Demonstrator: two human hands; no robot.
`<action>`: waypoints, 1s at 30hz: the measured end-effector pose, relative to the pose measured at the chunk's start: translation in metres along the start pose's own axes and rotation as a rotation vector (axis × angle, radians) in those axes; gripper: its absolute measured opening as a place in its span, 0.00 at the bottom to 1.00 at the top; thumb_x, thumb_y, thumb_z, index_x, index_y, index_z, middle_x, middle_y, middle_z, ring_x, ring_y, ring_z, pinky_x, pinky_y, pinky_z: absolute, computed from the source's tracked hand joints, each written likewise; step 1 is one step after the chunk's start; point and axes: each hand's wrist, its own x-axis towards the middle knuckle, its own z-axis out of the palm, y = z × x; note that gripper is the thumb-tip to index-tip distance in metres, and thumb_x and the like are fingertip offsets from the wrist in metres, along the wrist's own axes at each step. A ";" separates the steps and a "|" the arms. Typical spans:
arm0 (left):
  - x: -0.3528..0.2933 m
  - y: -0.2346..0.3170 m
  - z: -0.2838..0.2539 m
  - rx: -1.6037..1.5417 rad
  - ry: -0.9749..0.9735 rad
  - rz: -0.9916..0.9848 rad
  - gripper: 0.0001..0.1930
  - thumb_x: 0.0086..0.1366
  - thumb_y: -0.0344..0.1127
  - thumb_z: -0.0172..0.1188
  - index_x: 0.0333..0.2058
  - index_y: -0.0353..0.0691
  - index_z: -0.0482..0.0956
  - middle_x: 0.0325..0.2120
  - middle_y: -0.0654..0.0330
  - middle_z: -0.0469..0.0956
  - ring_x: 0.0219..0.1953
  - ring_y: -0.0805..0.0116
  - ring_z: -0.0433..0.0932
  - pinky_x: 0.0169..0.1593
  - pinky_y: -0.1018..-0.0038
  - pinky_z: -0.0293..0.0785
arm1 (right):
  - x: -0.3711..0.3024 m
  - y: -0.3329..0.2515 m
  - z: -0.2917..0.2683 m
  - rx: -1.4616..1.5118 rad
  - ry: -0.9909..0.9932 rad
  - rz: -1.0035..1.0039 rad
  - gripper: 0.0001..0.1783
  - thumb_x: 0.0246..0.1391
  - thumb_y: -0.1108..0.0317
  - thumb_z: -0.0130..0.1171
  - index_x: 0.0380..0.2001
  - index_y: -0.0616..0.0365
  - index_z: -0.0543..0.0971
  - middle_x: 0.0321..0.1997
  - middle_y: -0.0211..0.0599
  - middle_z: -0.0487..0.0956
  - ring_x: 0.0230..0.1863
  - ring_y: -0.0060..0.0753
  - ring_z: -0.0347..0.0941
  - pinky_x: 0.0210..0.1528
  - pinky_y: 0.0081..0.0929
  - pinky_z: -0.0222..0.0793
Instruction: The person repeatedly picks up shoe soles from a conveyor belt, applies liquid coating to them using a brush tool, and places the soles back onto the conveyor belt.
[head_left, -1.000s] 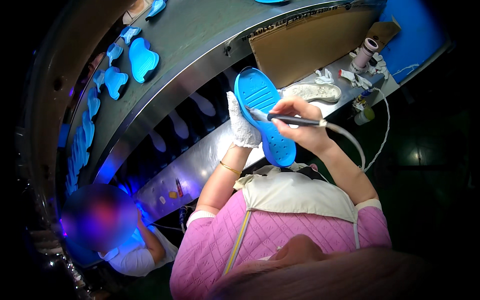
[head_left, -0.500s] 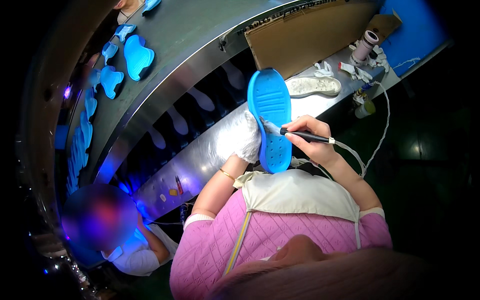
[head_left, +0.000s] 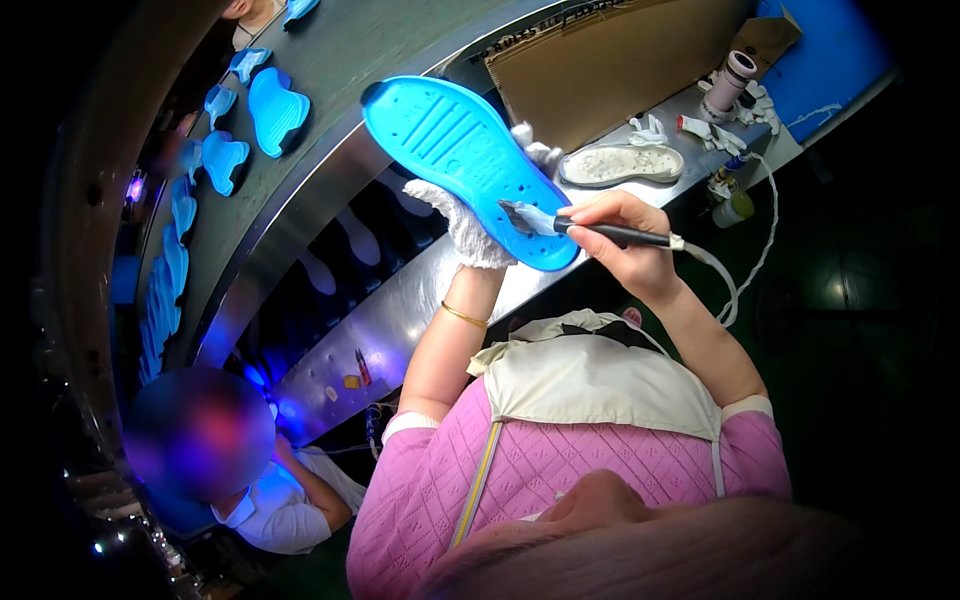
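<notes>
Head view: gloved left hand (head_left: 462, 225) props blue shoe sole (head_left: 462, 152) tread-up above the surface (head_left: 420, 290) (angled toward her for access). Right hand (head_left: 625, 240), bare, closed around brush (head_left: 590, 228), bristles touching sole. White sole (head_left: 620, 163) lies beyond.

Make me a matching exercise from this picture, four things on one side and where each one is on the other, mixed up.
Things:
1. blue shoe sole
2. brush
3. pale sole
4. gold bangle

Places:
A. lying on the metal bench
B. in the bare right hand
C. on the left wrist
D. held up by the gloved left hand

Pairs: 1-D, 2-B, 3-A, 4-C
</notes>
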 end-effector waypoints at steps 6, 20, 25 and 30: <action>0.008 0.014 -0.003 -0.191 -0.202 -0.010 0.63 0.37 0.87 0.41 0.58 0.33 0.62 0.49 0.46 0.74 0.49 0.47 0.74 0.61 0.55 0.63 | -0.003 -0.011 -0.002 0.447 -0.141 0.488 0.06 0.48 0.76 0.62 0.31 0.62 0.76 0.37 0.43 0.81 0.30 0.22 0.76 0.33 0.17 0.71; 0.019 0.032 0.004 0.198 -0.308 -0.180 0.67 0.28 0.83 0.53 0.61 0.36 0.56 0.56 0.43 0.65 0.54 0.45 0.70 0.56 0.52 0.69 | -0.002 -0.004 -0.015 0.402 -0.020 0.372 0.07 0.48 0.78 0.60 0.32 0.61 0.74 0.42 0.44 0.78 0.39 0.26 0.75 0.44 0.22 0.71; 0.025 0.039 0.029 0.727 -0.178 -0.293 0.64 0.32 0.83 0.51 0.57 0.30 0.62 0.50 0.41 0.71 0.48 0.51 0.76 0.49 0.59 0.77 | 0.005 -0.004 -0.015 -0.089 -0.248 0.316 0.05 0.41 0.80 0.61 0.25 0.61 0.77 0.39 0.41 0.78 0.39 0.26 0.75 0.45 0.20 0.68; 0.031 0.040 0.029 0.829 -0.085 -0.437 0.54 0.45 0.78 0.49 0.56 0.31 0.65 0.45 0.46 0.75 0.42 0.58 0.79 0.45 0.67 0.79 | 0.021 -0.003 -0.034 0.152 -0.454 0.556 0.06 0.39 0.81 0.61 0.24 0.62 0.77 0.37 0.40 0.78 0.39 0.25 0.74 0.44 0.21 0.68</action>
